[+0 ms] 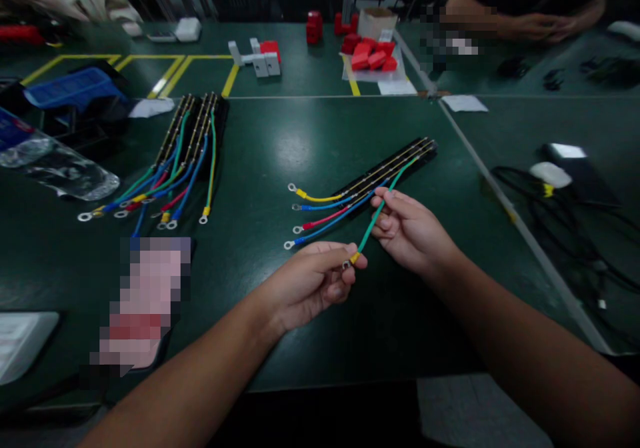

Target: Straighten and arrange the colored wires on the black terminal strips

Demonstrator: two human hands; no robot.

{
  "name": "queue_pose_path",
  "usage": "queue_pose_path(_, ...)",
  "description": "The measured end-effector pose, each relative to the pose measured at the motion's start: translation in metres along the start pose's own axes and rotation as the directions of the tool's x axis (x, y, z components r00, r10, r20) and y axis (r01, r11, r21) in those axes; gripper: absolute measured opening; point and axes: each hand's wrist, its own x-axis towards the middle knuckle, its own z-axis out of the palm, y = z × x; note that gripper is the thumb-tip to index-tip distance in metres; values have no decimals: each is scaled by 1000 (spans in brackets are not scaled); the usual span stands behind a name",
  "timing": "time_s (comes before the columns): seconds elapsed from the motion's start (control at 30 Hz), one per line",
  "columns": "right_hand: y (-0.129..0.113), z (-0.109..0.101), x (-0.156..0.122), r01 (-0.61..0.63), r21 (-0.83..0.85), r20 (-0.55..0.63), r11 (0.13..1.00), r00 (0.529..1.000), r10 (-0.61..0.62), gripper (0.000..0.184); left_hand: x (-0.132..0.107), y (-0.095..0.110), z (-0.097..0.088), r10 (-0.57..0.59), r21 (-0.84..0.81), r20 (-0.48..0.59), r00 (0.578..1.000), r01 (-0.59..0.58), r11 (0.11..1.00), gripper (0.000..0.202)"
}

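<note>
A black terminal strip [395,163] lies slanted on the dark green table [310,135], with yellow, blue and red wires [325,211] fanning out to ring lugs at its left end. A green wire [380,211] runs from the strip toward me. My left hand [310,285] pinches the yellow-sleeved ring lug at the green wire's end. My right hand [407,228] is closed round the same wire a little further up, close to the strip.
A second stack of strips with several coloured wires [175,168] lies to the left. Red blocks [373,55] and grey brackets [257,55] sit at the back. Black cables and a device [565,168] lie on the right. Other people's arms [525,21] rest at the far edge.
</note>
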Motion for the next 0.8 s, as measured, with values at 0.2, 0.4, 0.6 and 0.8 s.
queue_pose_path(0.2, -2, 0, 3, 28, 29, -15, 999, 1000, -28, 11, 0, 0, 0, 3, -4, -5, 1000, -3, 1000, 19)
queue_pose_path(0.4, 1, 1, 2, 46, 30, -42, 999, 998, -44, 17, 0, 0, 0, 3, -11, -11, 1000, -3, 1000, 20)
queue_pose_path(0.6, -1, 4, -2, 49, 41, -86, 998, 995, -45, 17, -1, 0, 0, 9, -10, -6, 1000, -9, 1000, 20)
queue_pose_path(0.8, -4, 6, -5, 60, 5, -96, 998, 994, -59, 17, -1, -1, 1, 26, 23, -21, 999, -25, 999, 20)
